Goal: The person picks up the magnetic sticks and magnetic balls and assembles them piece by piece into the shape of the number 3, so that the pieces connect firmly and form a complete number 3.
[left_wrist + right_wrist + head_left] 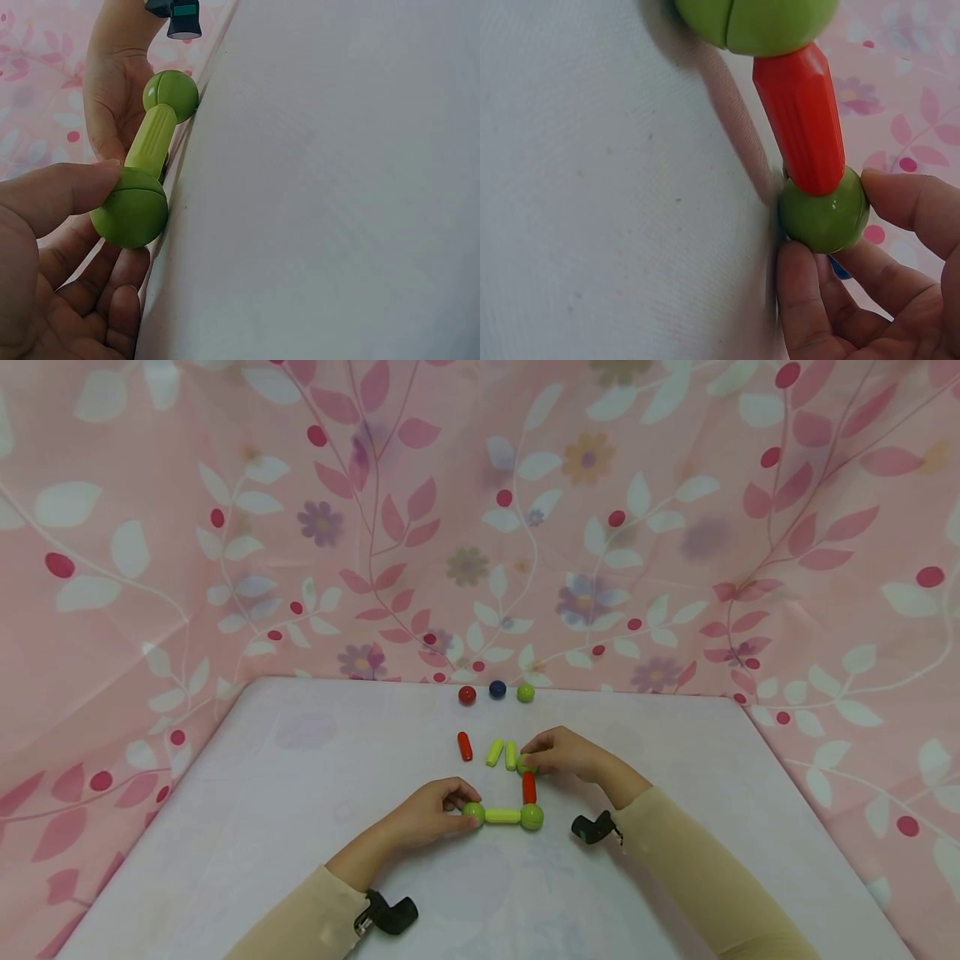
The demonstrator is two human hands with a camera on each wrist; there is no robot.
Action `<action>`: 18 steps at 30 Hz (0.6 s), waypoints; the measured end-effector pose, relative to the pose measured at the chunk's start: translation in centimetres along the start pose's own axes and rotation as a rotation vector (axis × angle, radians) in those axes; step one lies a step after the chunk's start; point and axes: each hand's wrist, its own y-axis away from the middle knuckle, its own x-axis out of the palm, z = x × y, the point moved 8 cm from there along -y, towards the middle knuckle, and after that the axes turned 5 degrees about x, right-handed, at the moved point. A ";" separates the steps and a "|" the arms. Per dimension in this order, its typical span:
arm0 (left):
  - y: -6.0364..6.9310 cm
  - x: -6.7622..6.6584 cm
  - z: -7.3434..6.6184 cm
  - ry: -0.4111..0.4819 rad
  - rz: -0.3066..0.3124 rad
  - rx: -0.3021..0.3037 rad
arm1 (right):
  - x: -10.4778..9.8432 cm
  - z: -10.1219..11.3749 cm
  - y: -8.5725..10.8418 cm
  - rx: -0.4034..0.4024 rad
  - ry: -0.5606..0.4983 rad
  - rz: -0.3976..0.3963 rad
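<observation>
An L-shaped chain of balls and rods lies on the table. My left hand [431, 814] pinches the green ball [131, 210] at its left end between thumb and fingers. From there a yellow-green rod [502, 816] runs to the green corner ball [532, 817]. A red rod [529, 788] leads away from the corner to another green ball [825, 214]. My right hand [564, 754] holds that far ball between thumb and fingertips, and partly hides it in the head view.
Beyond the chain lie a loose red rod [465, 747] and two yellow-green rods, one upright-lying [511, 755] and one slanted [494, 752]. At the back edge sit a red ball [467, 695], a dark blue ball [497, 689] and a green ball [526, 692]. Floral cloth hangs behind.
</observation>
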 end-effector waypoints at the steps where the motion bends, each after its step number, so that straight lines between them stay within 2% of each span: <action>1: 0.0 0.0 0.0 0.000 0.000 0.000 | 0.0 0.0 0.0 0.000 0.001 0.000; 10: -0.1 0.1 -0.1 -0.004 0.007 -0.005 | -0.2 0.2 0.1 0.009 0.030 -0.001; 18: 0.1 0.0 -0.1 -0.004 0.006 -0.001 | -0.7 1.5 -0.4 0.015 0.104 -0.031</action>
